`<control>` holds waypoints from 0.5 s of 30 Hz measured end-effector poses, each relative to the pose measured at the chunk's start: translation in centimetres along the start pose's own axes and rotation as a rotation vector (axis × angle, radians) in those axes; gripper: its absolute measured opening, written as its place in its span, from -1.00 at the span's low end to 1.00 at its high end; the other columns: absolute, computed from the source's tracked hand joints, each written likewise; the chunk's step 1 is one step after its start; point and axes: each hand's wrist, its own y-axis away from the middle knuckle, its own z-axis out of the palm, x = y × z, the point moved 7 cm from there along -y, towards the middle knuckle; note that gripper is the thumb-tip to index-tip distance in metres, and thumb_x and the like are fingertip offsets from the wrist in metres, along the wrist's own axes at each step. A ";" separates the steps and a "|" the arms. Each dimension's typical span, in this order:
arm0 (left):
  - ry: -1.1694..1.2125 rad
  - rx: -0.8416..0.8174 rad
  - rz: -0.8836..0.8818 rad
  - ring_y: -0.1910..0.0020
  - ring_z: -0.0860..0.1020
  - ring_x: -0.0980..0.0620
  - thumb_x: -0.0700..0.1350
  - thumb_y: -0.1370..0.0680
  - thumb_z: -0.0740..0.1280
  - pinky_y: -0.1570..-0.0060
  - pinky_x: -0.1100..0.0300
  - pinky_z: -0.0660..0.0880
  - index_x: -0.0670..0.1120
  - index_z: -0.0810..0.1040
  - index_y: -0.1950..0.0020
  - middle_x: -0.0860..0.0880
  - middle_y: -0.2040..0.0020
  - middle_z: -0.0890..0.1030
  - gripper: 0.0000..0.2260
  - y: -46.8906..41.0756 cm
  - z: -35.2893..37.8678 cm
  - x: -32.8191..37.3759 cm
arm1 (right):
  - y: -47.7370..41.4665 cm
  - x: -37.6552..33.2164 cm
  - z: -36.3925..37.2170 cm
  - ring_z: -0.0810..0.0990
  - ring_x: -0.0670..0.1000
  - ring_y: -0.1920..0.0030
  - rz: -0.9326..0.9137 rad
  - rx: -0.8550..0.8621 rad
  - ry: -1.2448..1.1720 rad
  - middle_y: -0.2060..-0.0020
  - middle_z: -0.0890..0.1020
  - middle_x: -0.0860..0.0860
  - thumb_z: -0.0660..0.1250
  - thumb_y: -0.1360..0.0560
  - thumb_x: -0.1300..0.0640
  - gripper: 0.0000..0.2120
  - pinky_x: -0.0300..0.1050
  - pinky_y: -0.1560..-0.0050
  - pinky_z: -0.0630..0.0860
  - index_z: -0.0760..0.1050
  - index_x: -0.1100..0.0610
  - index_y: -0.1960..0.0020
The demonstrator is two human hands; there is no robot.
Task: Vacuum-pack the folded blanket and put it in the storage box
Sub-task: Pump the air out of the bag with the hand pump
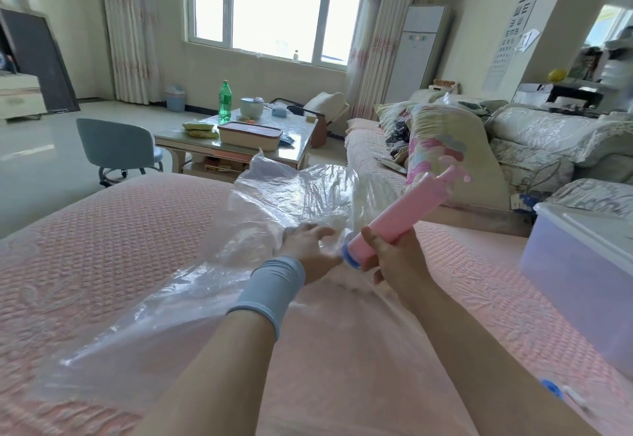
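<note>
on the bed [120, 230], the vacuum bag [291, 195] lies flat, the blanket inside hard to make out. the left hand [308, 247] presses it with flat fingers; the right hand [390, 257] clasps the pump [404, 209]. tilted so, its nozzle [352, 257] could slip and leak air.

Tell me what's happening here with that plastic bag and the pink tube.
A person is working on a clear vacuum bag spread over a pink bed cover. The right hand grips a pink hand pump, tilted, with its blue end down against the bag. The left hand rests on the plastic right beside that end. The bag is still puffy and crinkled. A translucent storage box waits at the right, nothing in it yet.
</note>
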 end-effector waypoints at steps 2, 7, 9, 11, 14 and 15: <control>-0.204 -0.225 -0.114 -0.55 -0.20 -0.14 0.38 -0.35 0.34 -0.40 -0.41 -0.03 0.29 -0.09 -0.54 0.16 -0.58 -0.16 -0.10 1.1 2.2 -2.9 | 0.5 0.0 0.6 0.60 0.11 0.42 -0.020 -0.058 0.193 0.13 0.64 0.16 0.46 -0.52 0.04 -0.58 -0.08 0.49 0.47 0.35 0.21 -0.21; -0.309 -0.471 -0.375 -0.50 -0.35 -0.23 0.63 -0.02 0.26 -0.42 -0.37 -0.09 0.28 -0.44 -0.45 0.17 -0.45 -0.48 0.25 5.4 5.0 -9.5 | 2.0 1.5 2.6 0.56 0.17 -0.20 0.040 -0.257 0.667 -0.26 0.53 0.11 0.39 -0.51 -0.18 -0.23 -0.04 -0.19 0.46 0.11 0.12 -0.52; -0.330 -0.517 -0.427 -0.50 -0.35 -0.25 0.65 0.09 0.24 -0.40 -0.41 -0.07 0.31 -0.46 -0.43 0.16 -0.45 -0.50 0.31 6.5 4.9 -10.1 | 2.4 1.4 3.1 0.56 0.14 -0.11 0.048 -0.275 0.656 -0.18 0.56 0.08 0.41 -0.49 -0.16 -0.35 0.00 -0.15 0.48 0.20 0.10 -0.39; -0.349 -0.554 -0.462 -0.50 -0.35 -0.25 0.67 0.17 0.22 -0.40 -0.41 -0.06 0.31 -0.46 -0.42 0.14 -0.46 -0.50 0.36 7.3 5.2 -9.9 | 2.7 1.2 3.1 0.55 0.09 -0.02 0.039 -0.285 0.636 -0.06 0.55 0.03 0.44 -0.47 -0.14 -0.45 0.01 -0.10 0.49 0.25 0.06 -0.27; -0.393 -0.592 -0.475 -0.51 -0.31 -0.26 0.67 0.15 0.21 -0.41 -0.40 -0.06 0.27 -0.42 -0.46 0.07 -0.50 -0.46 0.37 8.2 4.9 -8.9 | 3.2 1.1 2.9 0.56 0.08 -0.05 0.010 -0.303 0.600 -0.04 0.56 0.02 0.46 -0.44 -0.10 -0.43 0.08 -0.14 0.51 0.28 0.06 -0.30; -0.418 -0.582 -0.466 -0.52 -0.30 -0.25 0.66 0.11 0.23 -0.40 -0.40 -0.07 0.25 -0.40 -0.48 0.03 -0.51 -0.44 0.35 8.2 4.2 -8.3 | 3.5 1.0 2.7 0.57 0.08 -0.05 -0.009 -0.305 0.588 -0.04 0.56 0.02 0.47 -0.44 -0.09 -0.42 0.08 -0.15 0.51 0.27 0.06 -0.31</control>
